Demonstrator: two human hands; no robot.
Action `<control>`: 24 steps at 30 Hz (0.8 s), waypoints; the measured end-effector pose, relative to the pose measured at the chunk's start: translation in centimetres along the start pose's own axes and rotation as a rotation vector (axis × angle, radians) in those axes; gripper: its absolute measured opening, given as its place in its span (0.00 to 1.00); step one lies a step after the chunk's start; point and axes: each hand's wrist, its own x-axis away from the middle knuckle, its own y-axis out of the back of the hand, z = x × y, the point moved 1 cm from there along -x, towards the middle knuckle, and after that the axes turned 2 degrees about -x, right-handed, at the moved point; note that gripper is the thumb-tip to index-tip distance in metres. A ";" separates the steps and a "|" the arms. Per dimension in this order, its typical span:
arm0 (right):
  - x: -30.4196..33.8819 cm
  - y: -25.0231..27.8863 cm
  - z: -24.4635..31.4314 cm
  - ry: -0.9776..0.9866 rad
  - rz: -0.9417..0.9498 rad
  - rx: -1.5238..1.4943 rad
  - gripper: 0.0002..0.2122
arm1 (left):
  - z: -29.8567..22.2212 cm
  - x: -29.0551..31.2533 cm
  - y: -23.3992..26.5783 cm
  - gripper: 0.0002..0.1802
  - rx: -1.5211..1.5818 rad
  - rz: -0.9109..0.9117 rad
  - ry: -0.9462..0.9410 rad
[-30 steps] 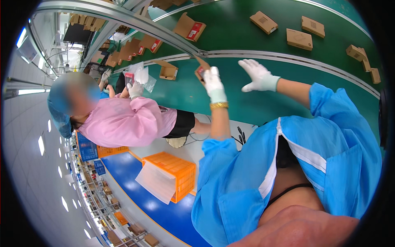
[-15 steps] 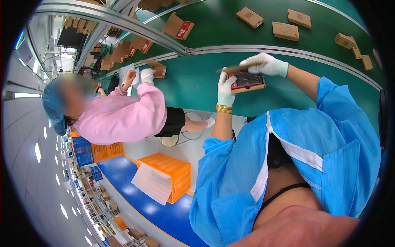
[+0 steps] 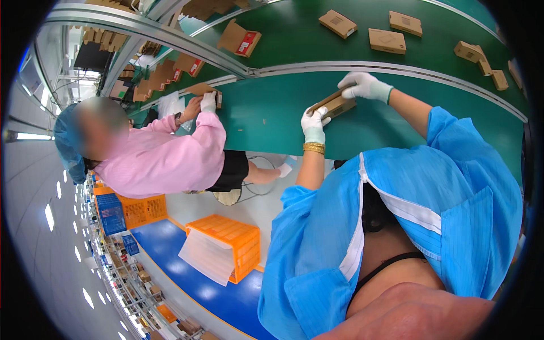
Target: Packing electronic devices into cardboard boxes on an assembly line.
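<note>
Fingers (image 3: pixel 310 114) of the left hand (image 3: pixel 313 128) are closed on the left end of the box (image 3: pixel 335 105), the thumb along its near side. The box is tilted above the bench (image 3: pixel 266 110), on the near side of the rail (image 3: pixel 294 68); its lid lies down over it — whether fully shut, I cannot tell. The right hand (image 3: pixel 368 88), gloved in white like the left, is at the box's other end, closer to the rail, with its fingers bent at the lid; whether they grip or only rest there does not show.

Farthest left, well apart from the rail on its near side, is a blue crate (image 3: pixel 110 211). Next comes a person in pink (image 3: pixel 161 161), whose gloved hand (image 3: pixel 208 102) is at an open carton (image 3: pixel 220 100) on the bench, just off the rail's left part. An orange crate (image 3: pixel 247 249) with a white sheet (image 3: pixel 205 255) is on the floor, well back from the rail.

Beyond the rail is the green belt (image 3: pixel 294 39). Near the rail's left part it bears an open carton with red inside (image 3: pixel 245 44); farther right, three closed cartons (image 3: pixel 387 41) — and, beyond the rail's right part, a cluster of small cartons (image 3: pixel 483 62).
</note>
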 end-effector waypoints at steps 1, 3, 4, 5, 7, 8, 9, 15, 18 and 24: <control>-0.7 0.7 0.9 -0.068 0.085 0.149 0.15 | -0.2 0.2 0.0 0.16 -0.034 -0.033 0.000; -2.3 1.7 3.3 -0.179 0.241 0.332 0.10 | -0.4 0.4 0.3 0.18 -0.067 -0.069 -0.020; -2.9 1.9 4.2 -0.171 0.280 0.403 0.10 | -0.4 0.5 0.2 0.18 -0.067 -0.065 -0.013; -3.3 1.8 5.1 -0.345 0.339 0.380 0.10 | -0.3 0.6 0.1 0.18 -0.081 -0.082 -0.013; -3.8 1.9 6.3 -0.514 0.400 0.362 0.09 | -0.4 0.6 0.0 0.17 -0.108 -0.100 -0.016; -3.9 1.8 6.2 -0.547 0.417 0.361 0.08 | -0.4 0.6 0.0 0.17 -0.105 -0.102 -0.014; -4.0 1.6 6.0 -0.579 0.434 0.360 0.07 | -0.5 0.6 0.0 0.17 -0.117 -0.093 -0.008; 0.7 -1.7 3.8 -0.128 0.083 0.691 0.05 | -0.3 0.3 0.6 0.19 -0.156 -0.092 -0.038; 0.5 -1.5 3.6 -0.143 0.092 0.668 0.06 | -1.0 0.6 1.8 0.15 -0.463 -0.249 -0.202; -1.8 0.1 4.4 -0.261 0.150 0.511 0.07 | -7.8 0.3 2.1 0.09 -1.316 0.160 -0.502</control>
